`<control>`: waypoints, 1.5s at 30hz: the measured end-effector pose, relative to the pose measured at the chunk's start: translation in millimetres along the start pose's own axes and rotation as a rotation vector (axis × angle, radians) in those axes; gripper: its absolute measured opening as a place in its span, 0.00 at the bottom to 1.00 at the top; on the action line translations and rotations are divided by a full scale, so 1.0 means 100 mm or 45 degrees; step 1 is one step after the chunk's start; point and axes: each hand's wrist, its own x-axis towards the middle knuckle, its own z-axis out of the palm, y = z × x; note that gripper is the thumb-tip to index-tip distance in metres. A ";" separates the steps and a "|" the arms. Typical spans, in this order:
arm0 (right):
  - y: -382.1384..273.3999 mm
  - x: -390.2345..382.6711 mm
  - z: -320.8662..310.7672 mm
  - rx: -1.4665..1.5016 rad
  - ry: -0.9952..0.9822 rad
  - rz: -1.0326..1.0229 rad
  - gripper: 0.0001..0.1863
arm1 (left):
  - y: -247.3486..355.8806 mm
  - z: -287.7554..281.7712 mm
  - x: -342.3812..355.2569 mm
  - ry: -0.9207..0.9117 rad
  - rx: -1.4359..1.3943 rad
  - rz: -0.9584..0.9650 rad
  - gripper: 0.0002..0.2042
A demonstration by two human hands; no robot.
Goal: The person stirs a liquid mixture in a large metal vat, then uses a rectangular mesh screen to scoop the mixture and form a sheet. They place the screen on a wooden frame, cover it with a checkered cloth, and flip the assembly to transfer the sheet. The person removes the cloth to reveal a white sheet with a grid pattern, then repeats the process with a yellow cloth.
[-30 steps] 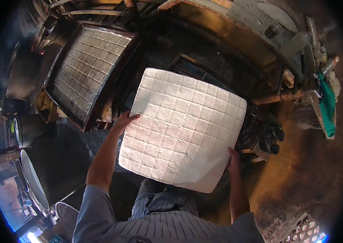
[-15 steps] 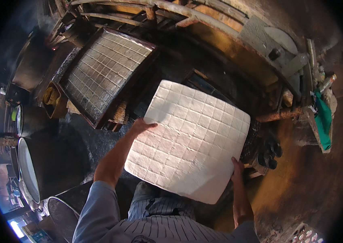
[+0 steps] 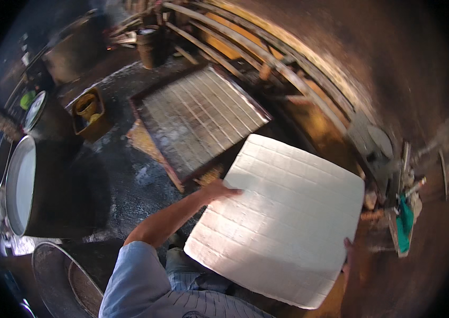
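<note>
The white, grid-marked slab (image 3: 282, 222) is held in front of the person's body, farther right in view than half a second ago. The left hand (image 3: 215, 192) grips its left edge, thumb on top, the other fingers hidden beneath; the right hand (image 3: 347, 256), now blurred, is at the opposite edge, its fingers' spread impossible to tell. The dark-framed grid panel (image 3: 198, 114) now appears nearer the slab's upper corner. The green cloth (image 3: 404, 225) at right sits lower in view than before.
</note>
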 end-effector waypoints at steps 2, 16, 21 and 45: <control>-0.64 -0.45 0.58 -0.346 0.053 -0.048 0.32 | 0.15 -0.52 -0.11 0.130 0.331 -0.040 0.22; -1.65 -0.38 4.89 -0.046 -0.758 -0.382 0.32 | 1.29 -4.50 -2.30 0.754 0.249 -0.092 0.27; -2.12 -0.29 7.13 -0.249 -1.036 -0.494 0.29 | 1.16 -5.94 -2.99 1.105 0.119 -0.219 0.30; -3.55 -1.51 16.12 -0.792 -1.773 -0.741 0.20 | 1.51 -10.28 -4.58 2.162 -0.403 -0.359 0.40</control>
